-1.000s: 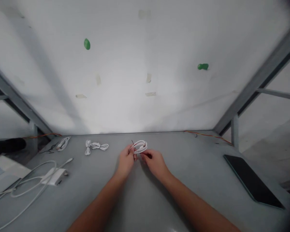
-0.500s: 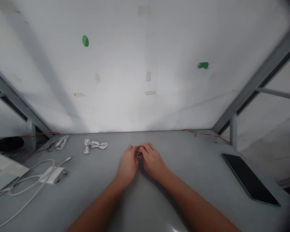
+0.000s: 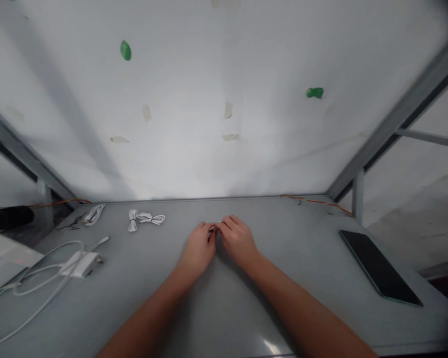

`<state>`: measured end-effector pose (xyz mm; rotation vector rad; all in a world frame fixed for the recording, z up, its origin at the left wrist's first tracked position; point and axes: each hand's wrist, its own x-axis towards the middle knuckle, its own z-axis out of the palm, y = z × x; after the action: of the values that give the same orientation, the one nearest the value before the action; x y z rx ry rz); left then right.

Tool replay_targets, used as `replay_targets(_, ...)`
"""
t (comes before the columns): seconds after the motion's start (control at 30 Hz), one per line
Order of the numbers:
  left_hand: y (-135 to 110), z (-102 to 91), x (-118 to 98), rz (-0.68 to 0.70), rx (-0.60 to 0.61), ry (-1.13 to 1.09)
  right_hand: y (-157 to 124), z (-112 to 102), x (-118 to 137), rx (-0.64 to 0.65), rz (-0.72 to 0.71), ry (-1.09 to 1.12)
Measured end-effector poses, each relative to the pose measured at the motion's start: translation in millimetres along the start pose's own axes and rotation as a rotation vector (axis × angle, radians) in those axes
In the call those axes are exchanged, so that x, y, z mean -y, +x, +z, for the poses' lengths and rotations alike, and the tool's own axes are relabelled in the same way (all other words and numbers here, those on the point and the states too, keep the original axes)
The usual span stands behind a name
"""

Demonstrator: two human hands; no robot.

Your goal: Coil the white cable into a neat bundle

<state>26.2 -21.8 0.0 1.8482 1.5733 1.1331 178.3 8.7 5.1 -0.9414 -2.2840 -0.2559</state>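
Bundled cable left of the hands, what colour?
White, shows best in the head view: the bundled cable.

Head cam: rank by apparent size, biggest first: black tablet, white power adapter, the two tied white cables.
1. black tablet
2. white power adapter and longer tied white cable: spans look alike, and the adapter sits nearer the camera, so unranked
3. shorter tied white cable

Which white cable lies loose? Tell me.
The long white cable at far left, by the white adapter; the coiled cable and the tied cable are compact bundles.
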Motion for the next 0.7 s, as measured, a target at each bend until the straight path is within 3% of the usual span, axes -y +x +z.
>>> replay_targets(0.13, 3, -3.1, 0, -0.099, -0.021, -0.123, 1, 1, 1, -0.021, 0.054, -0.036)
replay_targets(0.3, 8, -1.5, 3, -0.345, 0.033, -0.597, 2, 4, 1, -0.024, 0.050, -0.054)
replay_targets(0.43, 6, 0.2, 1, -0.435, 0.025, -0.825, 1, 5, 1, 0.004, 0.040, -0.058)
replay_targets(0.57, 4, -0.8, -3, -0.421, -0.005, -0.781, 1, 3, 2, 0.004, 0.035, -0.039)
replay_targets(0.7, 4, -2.7, -7, -0.342, -0.097, -0.452, 0, 3, 4, 0.004, 0.064, -0.020)
